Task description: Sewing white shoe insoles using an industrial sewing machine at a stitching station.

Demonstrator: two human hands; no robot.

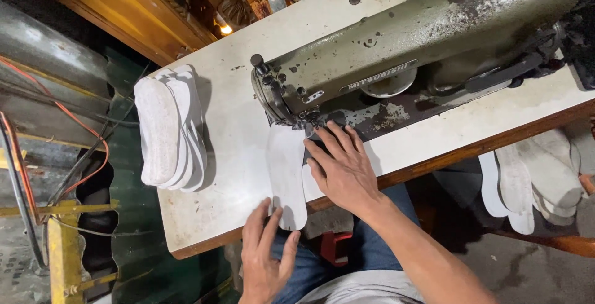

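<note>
Work piece: a white insole-shaped piece (287,177) is laid flat at the centre of the frame, its upper end under the needle area, its lower end over the table edge.
Right hand: the right hand (342,171) is pressed flat, fingers spread, on the piece's right edge beside the presser foot.
Left hand: the left hand (265,254), lower centre, is held open, fingertips touching the piece's lower end; nothing is pinched.
Machine: an olive industrial sewing machine (421,37) is set across the upper right on a white table (229,205).
Progress: a stack of white insoles (168,127) is seen at centre left; more pieces (533,180) are piled at the right edge. Whether either pile is stitched cannot be told.
</note>
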